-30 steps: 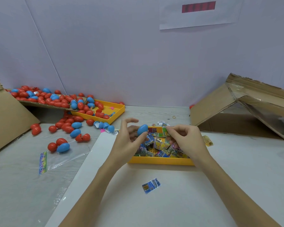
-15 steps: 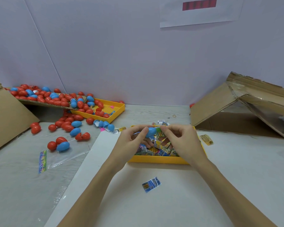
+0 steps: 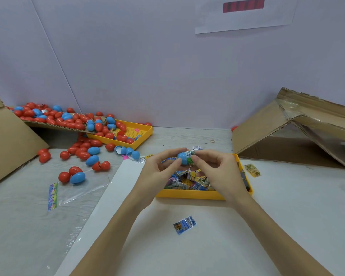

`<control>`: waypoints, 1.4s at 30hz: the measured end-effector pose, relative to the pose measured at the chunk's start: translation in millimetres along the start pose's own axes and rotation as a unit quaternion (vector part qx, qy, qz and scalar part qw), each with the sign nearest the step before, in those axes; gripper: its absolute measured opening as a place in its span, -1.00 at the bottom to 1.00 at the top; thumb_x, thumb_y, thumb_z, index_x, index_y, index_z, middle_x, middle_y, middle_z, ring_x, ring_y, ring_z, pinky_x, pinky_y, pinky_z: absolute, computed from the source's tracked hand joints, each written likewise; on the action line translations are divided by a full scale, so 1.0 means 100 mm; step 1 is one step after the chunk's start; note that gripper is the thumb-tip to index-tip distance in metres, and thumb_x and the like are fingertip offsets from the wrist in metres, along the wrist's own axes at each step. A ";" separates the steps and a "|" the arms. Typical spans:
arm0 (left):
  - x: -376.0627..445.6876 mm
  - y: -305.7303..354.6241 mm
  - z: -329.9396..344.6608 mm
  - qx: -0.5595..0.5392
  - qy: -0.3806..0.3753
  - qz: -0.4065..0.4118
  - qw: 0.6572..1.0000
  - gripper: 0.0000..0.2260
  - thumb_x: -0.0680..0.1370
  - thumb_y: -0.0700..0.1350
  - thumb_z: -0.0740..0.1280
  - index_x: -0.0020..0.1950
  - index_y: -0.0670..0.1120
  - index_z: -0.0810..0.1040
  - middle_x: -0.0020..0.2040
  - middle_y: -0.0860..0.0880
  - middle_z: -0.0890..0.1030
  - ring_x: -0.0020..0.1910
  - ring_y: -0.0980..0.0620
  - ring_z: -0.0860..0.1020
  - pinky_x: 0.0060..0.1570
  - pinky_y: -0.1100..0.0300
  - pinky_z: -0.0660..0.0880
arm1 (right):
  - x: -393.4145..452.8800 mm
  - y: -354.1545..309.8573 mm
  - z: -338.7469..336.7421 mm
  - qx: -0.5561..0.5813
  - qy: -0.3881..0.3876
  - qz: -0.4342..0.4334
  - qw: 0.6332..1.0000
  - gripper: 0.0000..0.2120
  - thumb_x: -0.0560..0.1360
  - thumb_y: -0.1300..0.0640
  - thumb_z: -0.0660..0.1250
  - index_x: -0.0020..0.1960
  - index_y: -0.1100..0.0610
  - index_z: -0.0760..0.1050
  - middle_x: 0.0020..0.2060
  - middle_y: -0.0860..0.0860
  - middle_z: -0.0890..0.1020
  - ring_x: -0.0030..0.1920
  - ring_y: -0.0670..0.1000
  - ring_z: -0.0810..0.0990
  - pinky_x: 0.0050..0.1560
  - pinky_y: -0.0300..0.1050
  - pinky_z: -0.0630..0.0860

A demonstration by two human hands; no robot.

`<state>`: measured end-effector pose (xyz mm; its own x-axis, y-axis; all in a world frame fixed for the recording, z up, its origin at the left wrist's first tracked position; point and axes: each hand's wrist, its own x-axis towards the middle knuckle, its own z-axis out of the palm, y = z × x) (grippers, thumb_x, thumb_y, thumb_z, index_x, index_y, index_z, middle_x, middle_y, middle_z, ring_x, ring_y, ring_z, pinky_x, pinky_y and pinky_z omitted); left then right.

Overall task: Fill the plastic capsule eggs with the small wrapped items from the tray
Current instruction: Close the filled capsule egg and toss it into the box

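The left hand (image 3: 157, 172) holds a blue capsule egg half (image 3: 182, 157) between its thumb and curled fingertips, open end facing the right hand. The right hand (image 3: 217, 172) pinches a small wrapped item (image 3: 190, 155) between thumb and forefinger. The item sits at the mouth of the egg half, touching it; how far it has entered cannot be told.

Both hands are raised above the near yellow tray (image 3: 189, 194). Directly below the fingers, the tray holds a heap of wrapped items (image 3: 189, 179). One blue wrapped packet (image 3: 184, 225) lies on the white sheet (image 3: 267, 216), nearer the person than the fingers, between the forearms. A yellow packet (image 3: 252, 170) lies on the sheet just right of the right-hand fingers, beyond the tray's edge.

Well left of the left-hand fingers, red and blue eggs (image 3: 82, 152) lie scattered on the table. Beyond them, more eggs fill a second yellow tray (image 3: 145, 132) and a cardboard flap (image 3: 54, 124). A collapsed cardboard box (image 3: 287, 136) rests far right of the right-hand fingers.
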<state>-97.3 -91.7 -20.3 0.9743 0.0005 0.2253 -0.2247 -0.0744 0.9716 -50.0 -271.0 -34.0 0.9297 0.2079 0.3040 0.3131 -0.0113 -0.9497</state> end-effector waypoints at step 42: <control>0.02 -0.06 0.00 0.249 0.095 0.274 0.924 -0.61 0.46 -0.14 0.49 0.29 -0.14 0.64 -0.07 -0.04 0.64 -0.14 0.05 0.57 -0.07 0.30 0.55 | -0.03 -0.26 -0.02 0.361 -0.132 0.342 0.857 -0.74 0.46 0.10 0.49 0.01 0.28 0.73 -0.05 0.22 0.72 -0.11 0.06 0.73 -0.08 -0.15 0.68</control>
<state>-94.3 -91.5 -25.7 0.6851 -0.0016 0.7285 -0.6020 -0.5643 0.5649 -60.8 -273.0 -10.6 0.7417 0.6093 -0.2804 -0.5789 0.3704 -0.7264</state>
